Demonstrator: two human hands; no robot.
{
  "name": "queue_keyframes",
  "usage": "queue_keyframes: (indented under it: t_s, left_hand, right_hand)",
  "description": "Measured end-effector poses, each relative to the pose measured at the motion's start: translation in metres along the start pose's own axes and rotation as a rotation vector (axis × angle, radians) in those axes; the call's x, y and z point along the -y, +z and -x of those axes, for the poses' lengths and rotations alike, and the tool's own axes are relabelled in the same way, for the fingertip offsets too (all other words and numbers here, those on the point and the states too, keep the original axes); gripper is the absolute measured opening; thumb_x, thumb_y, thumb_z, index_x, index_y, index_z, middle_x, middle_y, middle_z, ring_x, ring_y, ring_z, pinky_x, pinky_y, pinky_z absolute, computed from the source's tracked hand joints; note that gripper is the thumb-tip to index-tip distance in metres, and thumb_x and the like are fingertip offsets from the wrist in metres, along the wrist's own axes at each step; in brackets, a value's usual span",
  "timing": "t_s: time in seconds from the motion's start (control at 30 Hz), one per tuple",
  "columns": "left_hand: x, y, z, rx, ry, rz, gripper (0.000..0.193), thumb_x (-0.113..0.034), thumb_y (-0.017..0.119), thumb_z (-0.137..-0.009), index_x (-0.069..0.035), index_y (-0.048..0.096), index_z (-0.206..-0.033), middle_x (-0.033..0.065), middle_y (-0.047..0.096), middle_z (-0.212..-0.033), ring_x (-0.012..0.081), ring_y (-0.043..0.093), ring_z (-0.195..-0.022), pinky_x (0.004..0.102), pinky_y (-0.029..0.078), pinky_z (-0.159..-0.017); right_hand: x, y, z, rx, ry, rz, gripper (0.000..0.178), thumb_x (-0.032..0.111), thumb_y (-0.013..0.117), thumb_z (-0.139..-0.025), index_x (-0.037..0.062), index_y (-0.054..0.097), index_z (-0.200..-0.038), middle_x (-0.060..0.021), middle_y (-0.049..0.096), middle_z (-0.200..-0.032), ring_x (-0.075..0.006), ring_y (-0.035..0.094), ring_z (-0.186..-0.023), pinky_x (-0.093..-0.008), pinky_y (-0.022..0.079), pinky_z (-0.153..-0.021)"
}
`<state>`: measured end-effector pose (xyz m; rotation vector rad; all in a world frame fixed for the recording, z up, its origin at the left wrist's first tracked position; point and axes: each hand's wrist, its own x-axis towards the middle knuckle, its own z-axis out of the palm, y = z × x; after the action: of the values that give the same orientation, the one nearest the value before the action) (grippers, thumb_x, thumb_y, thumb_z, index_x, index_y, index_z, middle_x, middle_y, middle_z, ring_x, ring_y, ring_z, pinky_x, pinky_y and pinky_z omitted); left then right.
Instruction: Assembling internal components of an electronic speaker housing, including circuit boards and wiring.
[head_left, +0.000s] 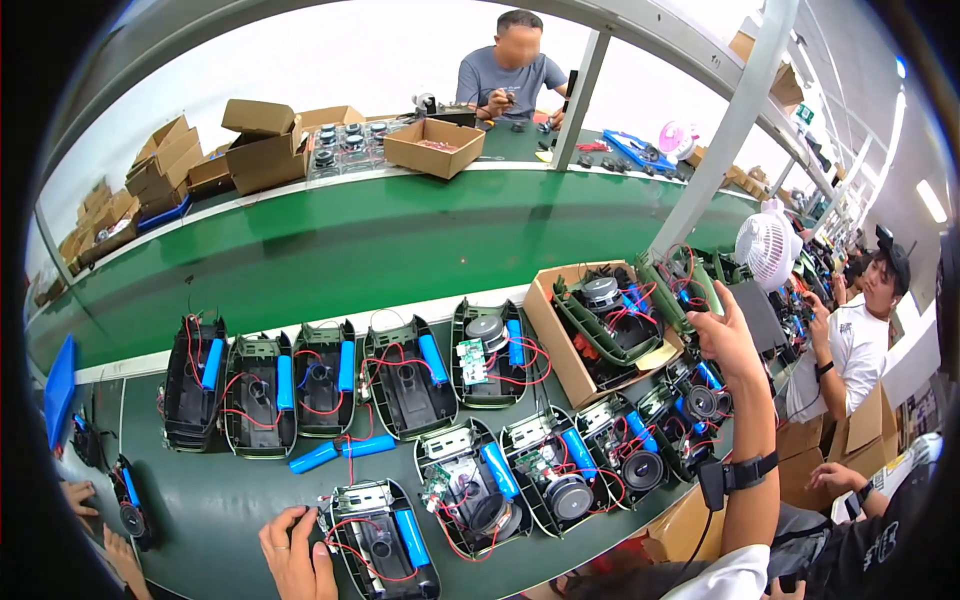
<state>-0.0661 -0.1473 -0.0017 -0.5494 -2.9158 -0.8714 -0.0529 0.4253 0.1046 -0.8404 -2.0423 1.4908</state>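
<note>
My left hand (290,555) is at the front of the bench, fingers bent and apart, beside the left edge of a dark green speaker shell (380,545). That shell holds a blue battery cylinder (410,538) and red wires. Whether my fingertips touch its rim I cannot tell. My right hand (728,335) is stretched out to the far right, its index finger extended and thumb apart, over green shells (665,292) with red wires beside a cardboard box (562,345). Part of those shells is hidden behind the hand. A black band with a small device (738,480) sits on my right wrist.
Several open shells (408,385) stand in two rows, some with round speakers (570,497). Loose blue batteries (342,453) lie between them. A green conveyor belt (400,235) runs behind. Another person's hands (115,550) are at left; people sit opposite and at right. A metal post (715,140) slants nearby.
</note>
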Motion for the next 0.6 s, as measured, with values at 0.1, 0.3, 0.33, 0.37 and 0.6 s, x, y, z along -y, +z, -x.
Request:
queue_keyframes:
  t_s: [0.1,0.3,0.33,0.37,0.6]
  left_hand:
    - [0.0,0.002,0.001,-0.001,-0.003,0.015,0.041,-0.024,0.047,-0.108,-0.004,0.059,-0.141,0.0195,0.055,-0.142,0.0414,0.048,-0.13,0.0488,0.034,-0.114]
    - [-0.003,-0.002,0.0,0.005,0.03,0.029,0.04,-0.023,0.048,-0.108,-0.002,0.059,-0.14,0.0195,0.055,-0.143,0.0416,0.049,-0.13,0.0486,0.036,-0.113]
    - [-0.003,-0.002,0.0,0.011,0.031,0.025,0.039,-0.023,0.048,-0.108,-0.002,0.059,-0.14,0.0196,0.055,-0.143,0.042,0.05,-0.129,0.0487,0.036,-0.112]
    - [-0.004,-0.003,0.0,0.004,0.054,0.018,0.038,-0.021,0.049,-0.108,-0.001,0.059,-0.139,0.0198,0.055,-0.143,0.0422,0.05,-0.129,0.0489,0.037,-0.112]
    - [-0.004,-0.003,0.003,0.012,0.059,0.001,0.039,-0.021,0.044,-0.109,-0.002,0.057,-0.14,0.0198,0.053,-0.145,0.0405,0.045,-0.134,0.0504,0.03,-0.116]
  right_hand:
    - [0.0,0.007,0.023,-0.055,-0.014,-0.055,0.087,0.005,0.069,-0.095,0.0038,0.018,-0.165,0.0053,0.048,-0.07,-0.0036,0.039,-0.052,-0.0232,0.03,-0.046]
    - [0.003,0.023,0.119,0.061,-0.153,-0.107,0.08,0.005,0.07,-0.097,0.0045,0.025,-0.163,0.0064,0.053,-0.071,-0.0012,0.045,-0.056,-0.0197,0.032,-0.048]
    - [-0.002,0.023,0.133,0.066,-0.163,-0.115,0.075,0.004,0.071,-0.096,0.0048,0.031,-0.159,0.0061,0.054,-0.072,-0.0008,0.046,-0.058,-0.0194,0.033,-0.05]
    - [-0.005,0.026,0.148,0.046,-0.16,-0.115,0.071,0.002,0.071,-0.095,0.0042,0.035,-0.156,0.006,0.054,-0.073,-0.0008,0.046,-0.059,-0.0194,0.033,-0.051]
    - [-0.039,0.032,0.227,-0.131,-0.148,-0.062,0.045,0.0,0.071,-0.095,0.0021,0.052,-0.136,0.0067,0.052,-0.071,0.001,0.044,-0.059,-0.0183,0.031,-0.052]
